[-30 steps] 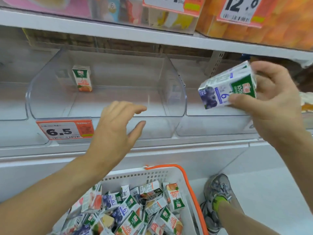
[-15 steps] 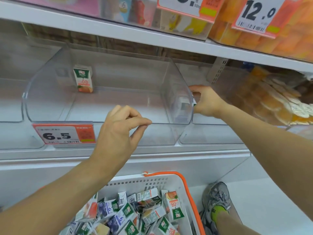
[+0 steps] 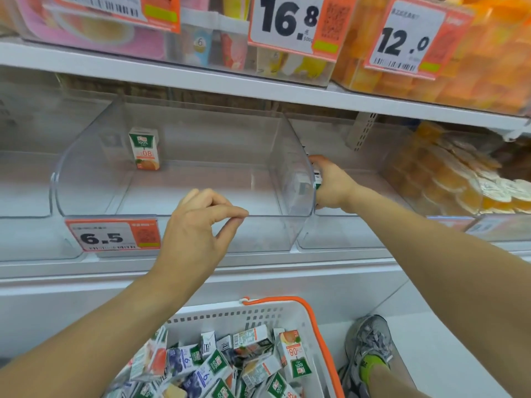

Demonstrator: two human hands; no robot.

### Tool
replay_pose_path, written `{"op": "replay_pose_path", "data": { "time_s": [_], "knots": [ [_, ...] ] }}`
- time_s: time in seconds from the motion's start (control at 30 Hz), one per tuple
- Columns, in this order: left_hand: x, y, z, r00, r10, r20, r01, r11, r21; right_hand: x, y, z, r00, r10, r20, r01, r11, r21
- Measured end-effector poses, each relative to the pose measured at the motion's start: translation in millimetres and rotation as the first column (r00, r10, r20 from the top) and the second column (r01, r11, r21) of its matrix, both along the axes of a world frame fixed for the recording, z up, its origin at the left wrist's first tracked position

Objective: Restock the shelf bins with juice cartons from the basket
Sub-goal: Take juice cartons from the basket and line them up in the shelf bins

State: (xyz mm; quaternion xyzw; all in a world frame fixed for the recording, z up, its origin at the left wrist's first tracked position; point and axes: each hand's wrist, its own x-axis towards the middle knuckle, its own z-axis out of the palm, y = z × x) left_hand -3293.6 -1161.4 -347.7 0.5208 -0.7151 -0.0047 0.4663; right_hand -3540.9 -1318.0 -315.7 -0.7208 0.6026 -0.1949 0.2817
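My right hand [image 3: 333, 183] reaches into the clear right-hand shelf bin [image 3: 344, 235] and grips a juice carton [image 3: 305, 185], which shows only dimly through the bin's side wall. My left hand [image 3: 201, 225] hovers before the middle bin [image 3: 86, 179], fingers loosely curled, thumb tip against forefinger, holding nothing. One orange juice carton [image 3: 145, 149] stands upright at the back left of the middle bin. Below, the white basket with an orange rim [image 3: 317, 328] holds several mixed juice cartons [image 3: 230, 366].
An orange price tag reading 6.5 [image 3: 112, 235] hangs on the middle bin's front. The upper shelf [image 3: 201, 79] carries packed goods and price tags. A bin of orange jelly cups [image 3: 465, 179] sits at the right. My shoe [image 3: 370, 349] stands beside the basket.
My right hand carried the blueberry carton from in front of the shelf into the right bin and lowered it there. My left hand's fingers curled inward.
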Motion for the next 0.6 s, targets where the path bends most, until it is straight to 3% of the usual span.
{"op": "replay_pose_path", "data": {
  "time_s": [0.13,0.33,0.47,0.53,0.6],
  "knots": [
    [-1.4,1.4,-1.1,1.000,0.002,0.001,-0.002,1.000,0.005,-0.2,-0.5,-2.0,0.990,-0.056,0.130,0.050,0.997,0.053],
    [-2.8,0.0,-1.9,1.000,0.007,0.006,-0.007,1.000,-0.015,-7.9,2.7,8.6,0.998,0.007,0.070,-0.016,0.991,0.132],
    [-1.7,0.5,-2.3,1.000,-0.006,-0.002,0.006,1.000,-0.021,-17.3,24.7,36.1,0.998,-0.053,-0.034,0.047,0.987,-0.154],
    [-2.9,2.0,-2.7,1.000,0.001,-0.002,-0.001,1.000,-0.015,-28.4,53.2,46.2,0.993,-0.114,0.010,0.110,0.923,-0.370],
    [-7.2,6.7,-3.0,0.999,0.029,0.020,-0.028,0.999,-0.042,-36.5,91.3,44.2,0.985,-0.124,0.116,0.165,0.857,-0.488]
  ]
}}
